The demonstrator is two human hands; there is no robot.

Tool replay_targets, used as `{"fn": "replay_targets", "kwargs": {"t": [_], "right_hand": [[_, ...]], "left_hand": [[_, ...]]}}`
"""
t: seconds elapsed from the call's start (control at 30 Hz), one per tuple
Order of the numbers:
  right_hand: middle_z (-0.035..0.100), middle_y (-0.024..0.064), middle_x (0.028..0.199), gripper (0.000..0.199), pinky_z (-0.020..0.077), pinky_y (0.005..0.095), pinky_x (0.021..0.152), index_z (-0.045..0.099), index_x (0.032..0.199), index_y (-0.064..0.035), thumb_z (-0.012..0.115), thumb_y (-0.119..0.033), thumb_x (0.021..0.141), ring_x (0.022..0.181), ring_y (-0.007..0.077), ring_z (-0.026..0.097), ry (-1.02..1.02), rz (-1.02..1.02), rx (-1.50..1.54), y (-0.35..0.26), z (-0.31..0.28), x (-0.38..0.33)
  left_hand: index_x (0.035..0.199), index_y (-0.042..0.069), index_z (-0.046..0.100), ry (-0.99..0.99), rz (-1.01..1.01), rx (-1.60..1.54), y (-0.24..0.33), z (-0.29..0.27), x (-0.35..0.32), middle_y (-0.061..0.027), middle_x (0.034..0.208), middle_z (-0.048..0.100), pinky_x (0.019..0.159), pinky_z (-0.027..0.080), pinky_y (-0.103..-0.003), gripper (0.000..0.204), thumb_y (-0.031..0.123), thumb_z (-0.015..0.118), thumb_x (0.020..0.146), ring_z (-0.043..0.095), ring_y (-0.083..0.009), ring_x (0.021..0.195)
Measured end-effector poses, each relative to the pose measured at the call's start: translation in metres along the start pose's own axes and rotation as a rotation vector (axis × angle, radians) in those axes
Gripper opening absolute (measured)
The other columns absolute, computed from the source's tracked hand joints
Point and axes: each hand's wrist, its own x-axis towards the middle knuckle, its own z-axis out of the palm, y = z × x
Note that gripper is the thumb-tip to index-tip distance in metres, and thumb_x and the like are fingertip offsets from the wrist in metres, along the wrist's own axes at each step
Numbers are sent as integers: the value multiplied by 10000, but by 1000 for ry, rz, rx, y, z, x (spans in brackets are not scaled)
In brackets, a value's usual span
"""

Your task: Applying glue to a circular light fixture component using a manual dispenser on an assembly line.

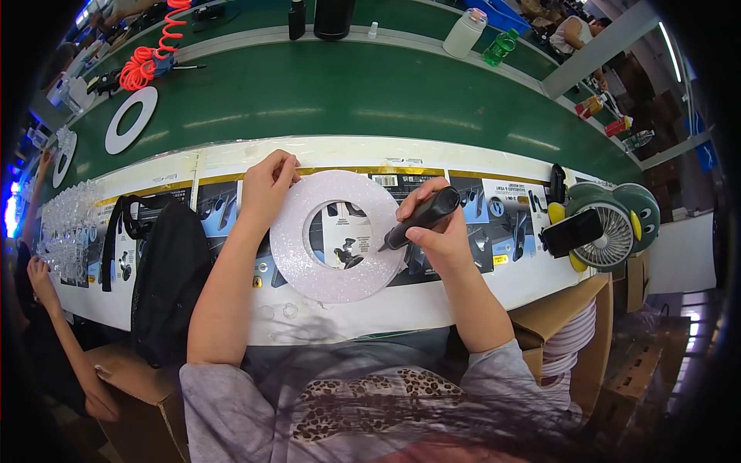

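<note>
A white, glittery flat ring (293,247) lies on printed cardboard sheets in front of me. My right hand (441,231) is wrapped round a black handheld tool (423,216) with a tapered body and a narrow tip. That tip points down at the ring's right side, at or just above the surface. At the ring's upper left edge, my left hand (270,184) has its fingers curled together. Whatever is between those fingers, if anything, is hidden. Through the ring's hole, part of a printed sheet (340,231) shows.
A black bag (171,270) and clear plastic pieces (68,231) lie to the left. On the right stands a green fan (606,239) with a phone (573,233) before it. Beyond is a green belt (309,92) carrying another ring (131,120). A co-worker's arm (65,339) shows far left.
</note>
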Motion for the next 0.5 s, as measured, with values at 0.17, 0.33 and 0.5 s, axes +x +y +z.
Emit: {"fn": "replay_targets", "kwargs": {"t": [0.17,0.33,0.5], "right_hand": [[572,71,880,520,444,350,852,437,1025,-109,771,-49,632,894,197,570,-9,-5,4,0,-1,0],[569,70,880,524,444,350,849,434,1029,-108,785,-74,642,893,198,568,-25,-55,23,3,-4,-1],[567,71,893,541,446,351,846,433,1032,-107,823,-140,659,892,198,566,-40,-109,83,4,-7,1]], "left_hand": [[867,14,623,-5,4,-6,0,0,0,-60,661,640,598,463,-232,191,167,524,925,606,-105,611],[866,16,623,0,5,-1,2,0,0,-58,658,638,597,463,-232,188,165,525,924,607,-104,610],[864,17,623,5,7,-6,2,0,0,-57,655,638,597,464,-234,188,167,525,923,608,-106,608]]}}
